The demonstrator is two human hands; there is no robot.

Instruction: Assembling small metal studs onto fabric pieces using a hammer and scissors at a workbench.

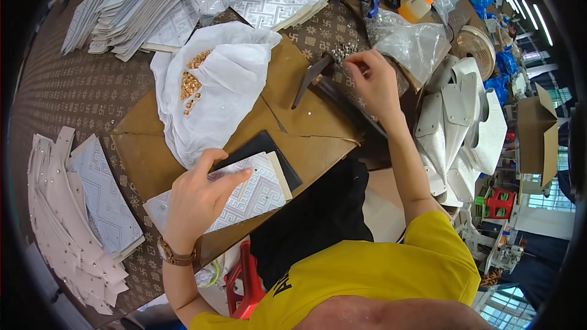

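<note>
My left hand (199,192) lies on a pale panel with a silvery geometric pattern (254,189), thumb and index finger stretched apart on its surface. A small dark spot shows near the thumb tip. Beneath that panel are a cream-edged layer and a black sheet (260,146), all on a brown board (315,128). My right hand (376,82) is raised at the right beside a scatter of small silver metal pieces (343,52). Its thumb and index finger are pinched together; whatever they hold cannot be made out. A dark-headed hammer (312,78) lies just left of it.
Gold-coloured small pieces (191,84) lie on a crumpled white sheet (229,79). Stacked patterned panels (140,6) fill the back left. Pale studded strips (73,226) are at left. A glue bottle (419,7), clear bag (409,46) and white pieces (458,128) stand at right.
</note>
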